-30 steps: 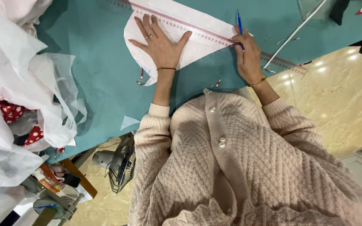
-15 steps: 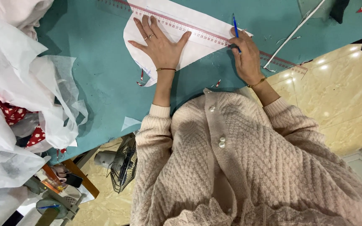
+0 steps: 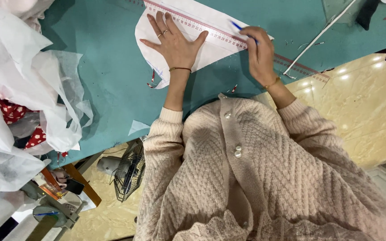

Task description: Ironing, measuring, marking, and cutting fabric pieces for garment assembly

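Where the teal table (image 3: 99, 89) meets its left edge, heaped white fabric (image 3: 18, 89) lies with red dotted cloth (image 3: 1, 111) showing through, and a small fan (image 3: 128, 169) stands below on the floor. Farther right, a white paper pattern (image 3: 157, 27) with a rounded end lies flat on the table, and across it runs a ruler (image 3: 211, 33), its long axis slanting from upper left down to lower right and past the paper's edge. The left hand (image 3: 175, 42) is spread open, palm down, fingers pointing up the picture, pressing paper and ruler flat; it grips nothing. Just right of it, the right hand (image 3: 260, 53) is clenched around a blue pen (image 3: 240, 27), whose barrel points up and left, its tip hidden at the ruler's edge. The ruler passes under both hands. A white rod (image 3: 318, 38) lies slanted well right of the pen.
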